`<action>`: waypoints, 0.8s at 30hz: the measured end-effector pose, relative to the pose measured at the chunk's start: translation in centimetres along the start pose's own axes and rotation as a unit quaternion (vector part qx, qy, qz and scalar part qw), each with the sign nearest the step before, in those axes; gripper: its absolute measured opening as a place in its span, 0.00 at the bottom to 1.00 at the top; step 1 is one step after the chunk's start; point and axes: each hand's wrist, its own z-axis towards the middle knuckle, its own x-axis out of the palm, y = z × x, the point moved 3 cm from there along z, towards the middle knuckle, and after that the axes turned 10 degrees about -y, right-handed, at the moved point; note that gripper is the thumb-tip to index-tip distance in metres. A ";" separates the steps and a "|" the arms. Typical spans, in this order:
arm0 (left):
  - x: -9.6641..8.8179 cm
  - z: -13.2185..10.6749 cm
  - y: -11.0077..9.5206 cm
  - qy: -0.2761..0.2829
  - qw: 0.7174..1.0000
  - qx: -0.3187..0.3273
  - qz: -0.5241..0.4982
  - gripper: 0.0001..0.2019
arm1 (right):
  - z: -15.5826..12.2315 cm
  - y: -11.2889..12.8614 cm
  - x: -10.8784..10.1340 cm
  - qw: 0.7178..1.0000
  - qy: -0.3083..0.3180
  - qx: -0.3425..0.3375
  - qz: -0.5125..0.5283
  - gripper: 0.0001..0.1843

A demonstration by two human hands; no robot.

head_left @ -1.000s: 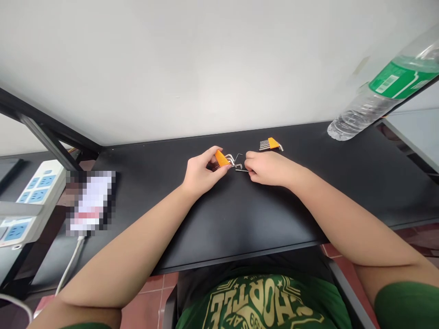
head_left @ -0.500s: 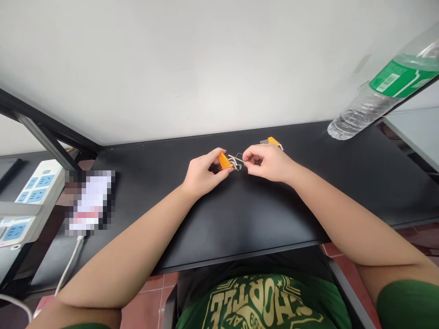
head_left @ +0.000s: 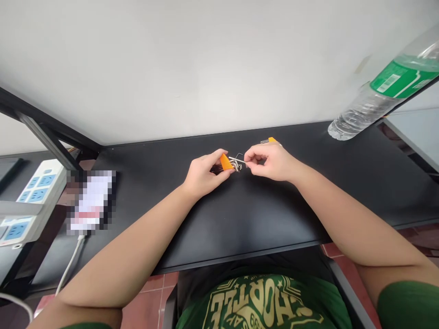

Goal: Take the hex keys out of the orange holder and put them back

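My left hand (head_left: pixel 205 174) is closed around an orange hex key holder (head_left: pixel 226 161), pinching it between thumb and fingers. Bent ends of several silver hex keys (head_left: pixel 235 165) stick out of its right side. Between the fingertips of my right hand (head_left: pixel 269 162) is one silver hex key (head_left: pixel 237 160), its free end close to the holder; whether it touches cannot be made out. A thin hex key (head_left: pixel 239 154) shows just behind, on the table. Partly hidden behind my right hand lies a second orange holder (head_left: pixel 272 140) with hex keys in it.
The black table (head_left: pixel 240 219) meets a white wall. A water bottle (head_left: pixel 360 107) with a green label stands at the back right. On the left are a blurred-out phone (head_left: pixel 92 198) with a white cable (head_left: pixel 70 265), a white power strip (head_left: pixel 37 196) and a black metal frame (head_left: pixel 44 132).
My right hand has shifted very slightly, and the hex key in it lies a little flatter. The holder in my left hand has moved slightly to the right.
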 end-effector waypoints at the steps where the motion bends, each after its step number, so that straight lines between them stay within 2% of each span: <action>1: 0.0 0.0 0.0 0.001 1.000 0.005 0.003 0.20 | 0.0 0.0 0.0 1.000 0.014 0.011 0.009 0.02; 5: 0.0 0.0 -0.2 0.003 0.999 0.037 0.025 0.18 | -0.1 0.0 0.1 0.999 0.040 0.032 0.018 0.01; 9: 0.1 0.0 -0.2 0.011 0.996 0.070 0.048 0.18 | 0.0 0.1 0.0 0.999 0.011 0.030 0.015 0.02; 13: 0.2 0.0 -0.2 0.016 0.996 0.077 0.051 0.18 | 0.1 0.2 -0.2 1.000 -0.014 0.021 0.004 0.03; 24: 0.3 -0.1 -0.1 0.027 0.996 0.065 0.058 0.17 | 0.2 0.6 -0.4 0.998 -0.012 -0.046 -0.047 0.05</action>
